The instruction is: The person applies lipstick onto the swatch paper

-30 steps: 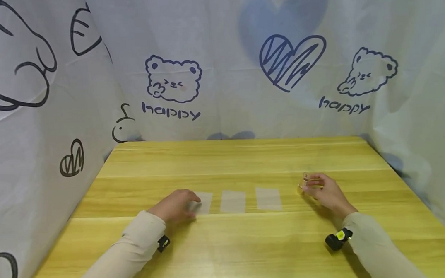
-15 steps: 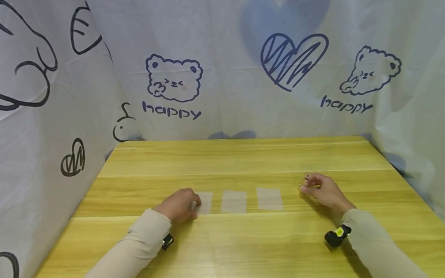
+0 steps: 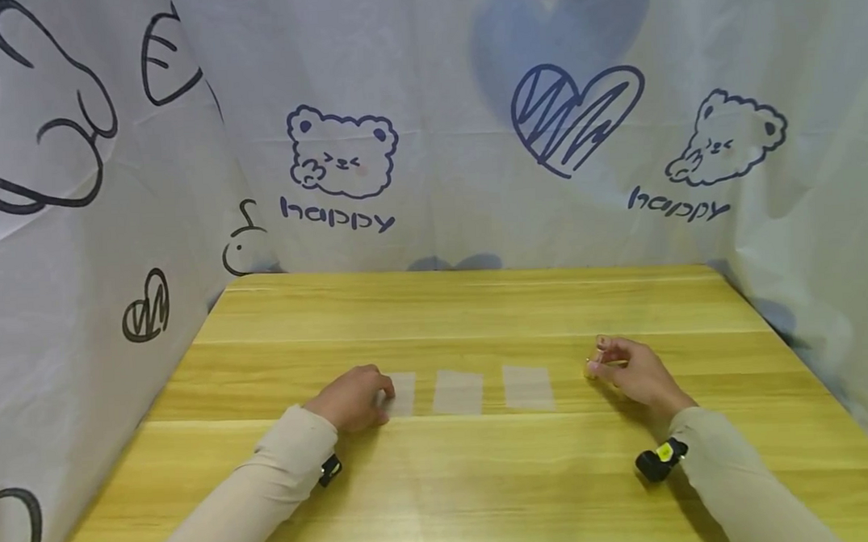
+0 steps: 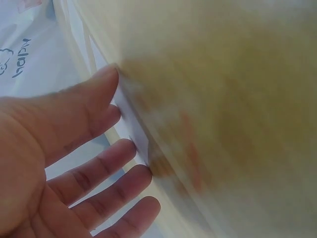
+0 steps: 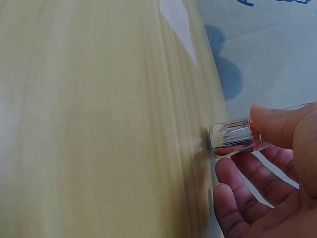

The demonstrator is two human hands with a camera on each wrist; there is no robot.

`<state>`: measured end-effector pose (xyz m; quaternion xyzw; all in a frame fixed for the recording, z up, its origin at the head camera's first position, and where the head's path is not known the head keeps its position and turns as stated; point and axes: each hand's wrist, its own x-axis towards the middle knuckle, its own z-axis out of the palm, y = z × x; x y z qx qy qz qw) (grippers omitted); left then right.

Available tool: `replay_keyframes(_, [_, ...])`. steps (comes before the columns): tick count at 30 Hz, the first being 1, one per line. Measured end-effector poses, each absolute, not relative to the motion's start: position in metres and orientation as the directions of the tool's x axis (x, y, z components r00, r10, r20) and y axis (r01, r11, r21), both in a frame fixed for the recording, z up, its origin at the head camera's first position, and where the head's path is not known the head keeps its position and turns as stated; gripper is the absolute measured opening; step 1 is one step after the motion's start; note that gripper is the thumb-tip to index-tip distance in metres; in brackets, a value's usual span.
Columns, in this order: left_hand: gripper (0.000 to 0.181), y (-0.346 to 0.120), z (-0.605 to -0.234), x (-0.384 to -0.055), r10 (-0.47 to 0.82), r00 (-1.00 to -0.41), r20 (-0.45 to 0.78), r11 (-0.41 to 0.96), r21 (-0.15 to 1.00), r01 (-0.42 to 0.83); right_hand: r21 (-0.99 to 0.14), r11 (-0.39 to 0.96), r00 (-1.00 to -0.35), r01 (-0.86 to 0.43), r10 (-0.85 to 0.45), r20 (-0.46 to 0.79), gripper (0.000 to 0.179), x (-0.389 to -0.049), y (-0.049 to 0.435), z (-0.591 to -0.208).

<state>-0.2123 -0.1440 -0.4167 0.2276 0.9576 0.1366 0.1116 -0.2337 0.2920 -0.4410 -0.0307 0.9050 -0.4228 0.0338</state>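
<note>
Three pale rectangular sheets lie in a row on the wooden table: a left sheet, a middle sheet and a right sheet. At the left sheet's near-left edge is my left hand, thumb and fingertips spread and meeting the sheet or table; its fingers look fairly straight. My right hand pinches a small shiny cylinder with a mirror-like metallic end and a reddish band, like a cosmetic tube. That metallic end meets or nearly meets the table; the rest is hidden by the thumb.
The wooden table is enclosed by white cloth at the back and sides, printed with hearts, bears and lettering. Black wrist cameras sit below both forearms, the right camera near the tabletop.
My left hand has moved slightly right and its fingers have drawn in at the left sheet. The right hand keeps its hold on the cylinder, almost still.
</note>
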Motion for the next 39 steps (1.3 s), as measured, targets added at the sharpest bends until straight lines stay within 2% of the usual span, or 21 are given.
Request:
replay_keyframes(5, [0.027,-0.144,-0.420,-0.211,0.454,-0.871,-0.186,0.866,0.322,0.382,-0.757,0.653,-0.994,-0.027,-0.095,-0.046,0.041,-0.231,0.292,-0.440])
replay_keyframes(12, [0.026,-0.145,-0.423,-0.206,0.446,-0.877,-0.179,0.867,0.331,0.373,-0.750,0.660,-0.993,-0.044,-0.109,-0.038,0.028,-0.227,0.287,-0.434])
replay_keyframes(20, [0.026,-0.144,-0.416,-0.208,0.450,-0.876,-0.175,0.865,0.331,0.378,-0.707,0.694,-0.988,-0.140,-0.149,0.049,0.036,-0.228,0.282,-0.416])
replay_keyframes(26, [0.029,-0.142,-0.409,-0.209,0.462,-0.872,-0.159,0.857,0.332,0.393,-0.681,0.710,-0.983,-0.178,-0.164,0.085,0.033,-0.228,0.274,-0.403])
replay_keyframes(33, [0.032,-0.138,-0.400,-0.209,0.501,-0.858,-0.111,0.823,0.368,0.433,-0.661,0.720,-0.975,-0.213,-0.198,0.099,0.029,-0.225,0.262,-0.390])
replay_keyframes(39, [0.032,-0.132,-0.395,-0.209,0.566,-0.824,0.008,0.747,0.417,0.517,-0.637,0.707,-0.949,-0.307,-0.278,0.150,0.029,-0.222,0.251,-0.385])
